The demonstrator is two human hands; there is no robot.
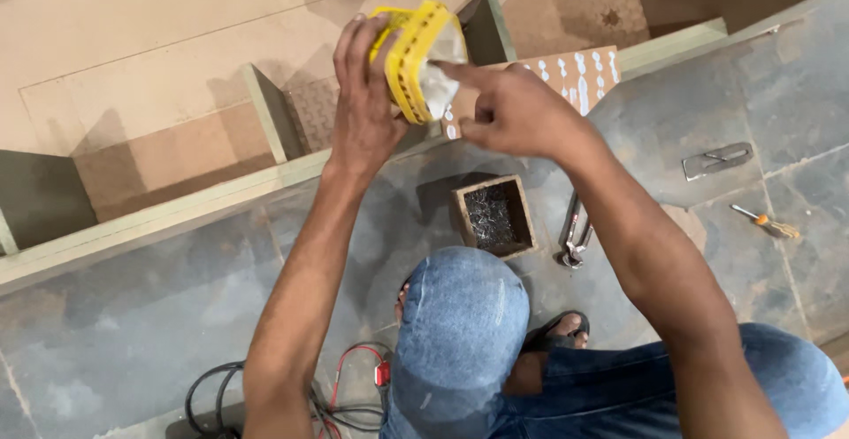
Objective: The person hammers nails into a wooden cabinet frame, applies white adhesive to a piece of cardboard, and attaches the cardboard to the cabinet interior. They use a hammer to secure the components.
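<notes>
L to R: bundle of black and red cables [265, 395] lies on the grey stone floor [133, 333], bottom left. Above it, a pale-green-edged brown board cabinet frame [177, 200] lies flat w/ upright dividers.

Left hand [367, 103] is raised over the frame, fingers wrapped round a yellow plastic tub with dark markings [411, 54], tipped on its side, mouth toward the right hand. Whitish stuff shows inside; can't tell what it is. Right hand [508, 107] is just beside it, forefinger out straight, tip in or at the tub's mouth, other fingers curled, gripping nothing.

Below the hands: small square wooden box of thin dark nails [493, 216] on the floor, near the person's denim-clad knee. Right of it, metal pincers [575, 236]. Further right, a flat grey metal tool [716, 160] and a yellow-handled screwdriver [768, 222], well apart from the hands. A brown panel with rows of white blobs [575, 76] lies behind the right hand.

Progress, my read: blobs already dotted on that panel; finger is scooping more from the tub. Nails, pincers, screwdriver lie untouched.
</notes>
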